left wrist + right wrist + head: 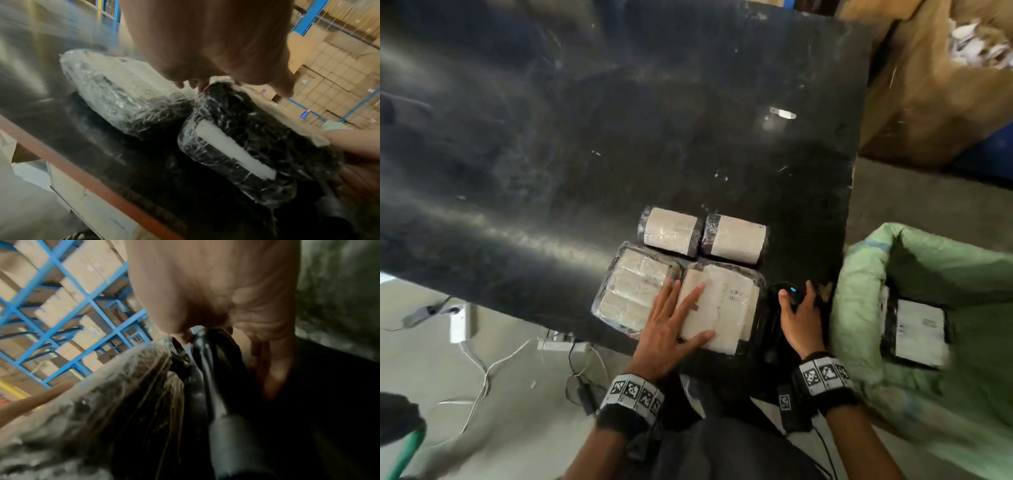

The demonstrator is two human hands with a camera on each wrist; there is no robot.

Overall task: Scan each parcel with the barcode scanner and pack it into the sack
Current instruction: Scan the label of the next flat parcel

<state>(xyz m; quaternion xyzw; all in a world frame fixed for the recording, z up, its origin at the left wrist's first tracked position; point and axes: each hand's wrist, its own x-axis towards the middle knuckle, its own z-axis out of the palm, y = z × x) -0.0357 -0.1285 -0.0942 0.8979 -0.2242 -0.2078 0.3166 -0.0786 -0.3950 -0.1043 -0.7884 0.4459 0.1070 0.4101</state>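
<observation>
Four plastic-wrapped parcels lie in a block near the right edge of the black table [551, 137] — two smaller ones at the back, two larger in front. The left hand [671, 325] rests flat with straight, spread fingers on the front right parcel [722, 305], its thumb along the near edge. The right hand [799, 318] curls round the black barcode scanner [787, 294], which sits just beside that parcel, a blue light on top; whether it is lifted off the table is hard to tell. The green sack [859, 291] stands open to the right, one wrapped parcel [917, 329] already inside.
</observation>
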